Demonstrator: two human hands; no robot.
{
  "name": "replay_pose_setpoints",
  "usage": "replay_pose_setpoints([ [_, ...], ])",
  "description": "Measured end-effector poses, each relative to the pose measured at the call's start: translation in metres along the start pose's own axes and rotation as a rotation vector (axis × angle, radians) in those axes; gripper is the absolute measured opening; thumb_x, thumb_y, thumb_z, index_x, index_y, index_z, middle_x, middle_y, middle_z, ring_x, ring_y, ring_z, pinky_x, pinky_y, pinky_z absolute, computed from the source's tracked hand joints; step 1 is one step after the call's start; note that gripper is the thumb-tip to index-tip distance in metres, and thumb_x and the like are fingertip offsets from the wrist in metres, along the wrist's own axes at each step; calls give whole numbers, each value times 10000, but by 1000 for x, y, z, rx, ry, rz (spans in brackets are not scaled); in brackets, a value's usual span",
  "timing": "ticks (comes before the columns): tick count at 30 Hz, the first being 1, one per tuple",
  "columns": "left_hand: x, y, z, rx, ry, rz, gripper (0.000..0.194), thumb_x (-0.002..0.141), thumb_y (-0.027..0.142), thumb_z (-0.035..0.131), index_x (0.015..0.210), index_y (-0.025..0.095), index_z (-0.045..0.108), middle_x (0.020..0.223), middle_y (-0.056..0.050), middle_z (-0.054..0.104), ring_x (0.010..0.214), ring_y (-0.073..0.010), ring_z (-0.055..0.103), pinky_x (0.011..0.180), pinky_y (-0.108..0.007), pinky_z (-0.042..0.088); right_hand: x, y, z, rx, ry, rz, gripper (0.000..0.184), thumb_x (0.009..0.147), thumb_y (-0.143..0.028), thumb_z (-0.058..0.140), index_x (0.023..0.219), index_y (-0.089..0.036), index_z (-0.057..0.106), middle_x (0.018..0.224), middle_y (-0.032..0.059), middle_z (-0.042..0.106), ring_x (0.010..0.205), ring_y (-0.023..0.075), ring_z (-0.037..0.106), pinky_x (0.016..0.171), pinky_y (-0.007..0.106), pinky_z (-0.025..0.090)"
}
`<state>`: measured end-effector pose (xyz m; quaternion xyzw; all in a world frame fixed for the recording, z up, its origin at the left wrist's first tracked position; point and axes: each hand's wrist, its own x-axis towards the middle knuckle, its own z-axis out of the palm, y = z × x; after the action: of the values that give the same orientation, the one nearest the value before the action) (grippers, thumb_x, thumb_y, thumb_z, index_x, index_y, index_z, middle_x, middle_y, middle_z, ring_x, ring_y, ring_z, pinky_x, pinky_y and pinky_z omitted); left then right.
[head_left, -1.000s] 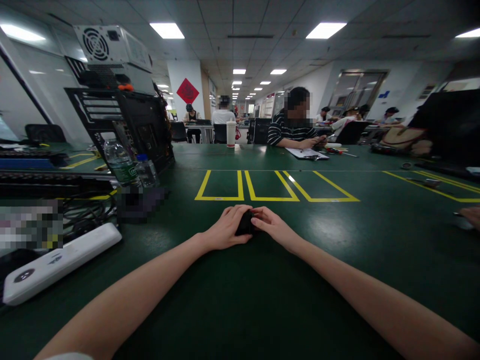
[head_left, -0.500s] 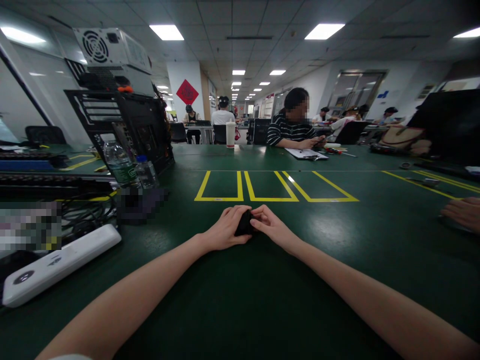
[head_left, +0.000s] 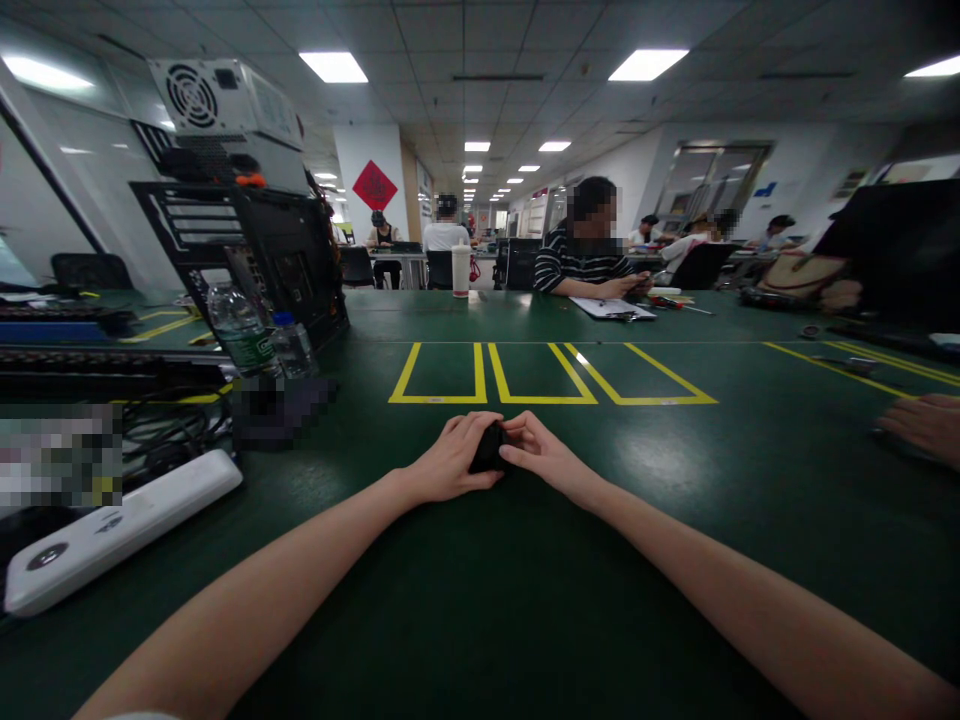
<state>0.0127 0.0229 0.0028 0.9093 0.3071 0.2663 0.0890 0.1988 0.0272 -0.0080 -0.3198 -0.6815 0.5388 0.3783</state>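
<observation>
Plainly, a slip seems the likeliest trouble: if the right hand (head_left: 544, 455) pushes sideways while the left hand (head_left: 454, 458) loosens, the small black object (head_left: 486, 450) could twist or skid away. It is dark against the dark green surface (head_left: 495, 600) and largely covered by the hands, so a shift in its position, or a loose piece, might be missed. It lies between the two hands, on the near side of the yellow tape outlines (head_left: 438, 400); whether it rests fully on the surface is hidden.

The left fingers arch over its top and far side, with the thumb along the near edge, parted about as wide as the object and grasping it. The right thumb and forefinger are nearly together and appear to touch its right side; whether they pinch or merely steady it, I cannot tell.
</observation>
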Motion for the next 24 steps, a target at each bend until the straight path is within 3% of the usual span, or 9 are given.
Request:
replay_pose_setpoints([
  [9,1,0,-1,-6,-8,-14,610,709,295,559,1212,226,221,1153,-75,418,1090,-225,393,952,-407,249,1,-4,2,-12,23,38,276,743,-291,535,991,-232,427,956,19,520,952,170,509,859,394,391],
  [15,0,0,0,1,-12,-21,605,715,302,549,1215,232,214,1159,-75,417,1091,-236,396,947,-421,248,-1,-5,1,18,-36,-14,362,641,-240,651,924,-224,426,1015,18,492,991,178,491,871,390,386],
  [20,0,-1,0,-2,-8,-15,620,712,306,556,1222,221,213,1175,-81,405,1102,-234,383,956,-421,241,-2,-5,4,-22,35,9,211,746,-319,531,918,-228,448,961,15,514,941,168,507,844,385,397],
  [24,1,-1,0,-3,3,-14,619,706,298,563,1215,215,221,1153,-77,418,1093,-227,390,950,-407,252,0,-4,5,-9,54,28,248,755,-316,516,977,-238,438,958,18,516,945,166,504,846,379,401],
])
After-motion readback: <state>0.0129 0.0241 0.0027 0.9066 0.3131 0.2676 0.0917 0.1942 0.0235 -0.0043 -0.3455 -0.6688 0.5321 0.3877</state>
